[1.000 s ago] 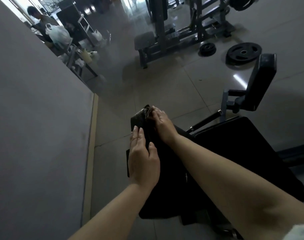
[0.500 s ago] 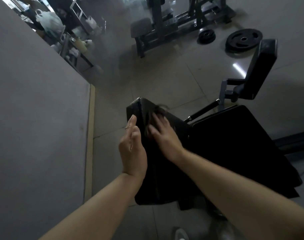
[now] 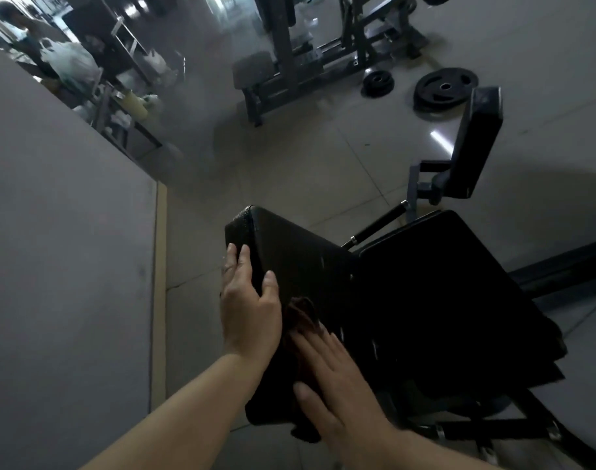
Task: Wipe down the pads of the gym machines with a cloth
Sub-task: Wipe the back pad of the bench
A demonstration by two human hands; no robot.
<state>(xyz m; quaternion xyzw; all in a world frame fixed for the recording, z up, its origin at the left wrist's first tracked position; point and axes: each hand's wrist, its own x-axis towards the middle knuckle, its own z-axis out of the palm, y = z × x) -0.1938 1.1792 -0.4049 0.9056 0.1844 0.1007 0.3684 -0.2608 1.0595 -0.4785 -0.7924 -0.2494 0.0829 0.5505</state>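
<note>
Dark brown cloth [image 3: 301, 320] lies bunched under the person's right hand [image 3: 337, 391], whose fingers are spread flat and straight, pressing the fabric onto the near end of a long black pad [image 3: 289, 262]. The fingers do not curl round the cloth; they only push it down, and a fold of it hangs off the pad's near lower edge. The left hand [image 3: 249, 307] rests just beside the right, on the pad's left edge, fingers straight along the side face and thumb laid on the top surface, holding nothing. Both forearms reach in from the lower edge of the view.

The pad is narrow, upholstered in black and tilted away from the person, its far corner worn and pebbled. Touching its right side sits a broader black seat pad [image 3: 459, 293] of the same machine. Beyond that, a smaller upright pad [image 3: 479, 140] stands on a grey metal bracket, with a black-handled bar below it.

On the pale tiled floor [image 3: 323, 164] farther off lie two black weight plates [image 3: 442, 88], one large and one small, near a dark metal machine frame [image 3: 289, 52] with its own small seat. A plain grey wall [image 3: 62, 249] fills the left side. At the far upper left a person [image 3: 21, 28] stands beside white plastic bags [image 3: 72, 62] and cluttered shelves.
</note>
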